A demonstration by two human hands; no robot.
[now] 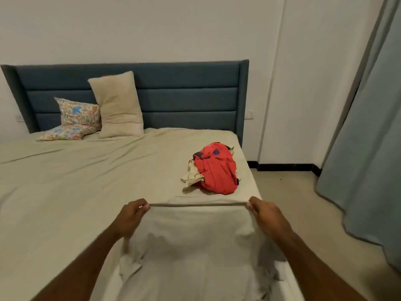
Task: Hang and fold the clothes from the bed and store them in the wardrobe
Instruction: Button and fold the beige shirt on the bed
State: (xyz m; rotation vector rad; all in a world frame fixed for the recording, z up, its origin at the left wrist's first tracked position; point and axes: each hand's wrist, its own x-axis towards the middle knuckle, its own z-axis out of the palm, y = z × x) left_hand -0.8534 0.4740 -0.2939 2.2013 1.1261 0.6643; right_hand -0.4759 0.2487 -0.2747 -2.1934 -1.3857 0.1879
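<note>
Both hands reach forward at the same height: the left hand and right hand each pinch a top corner of a pale beige garment, stretching its upper edge taut so it hangs down over the near part of the bed. Beyond it, near the bed's right edge, lies a crumpled red garment atop a cream one. Two pillows lean on the blue headboard. A curtain hangs right. The held garment's lower part is blurred and cut off.
</note>
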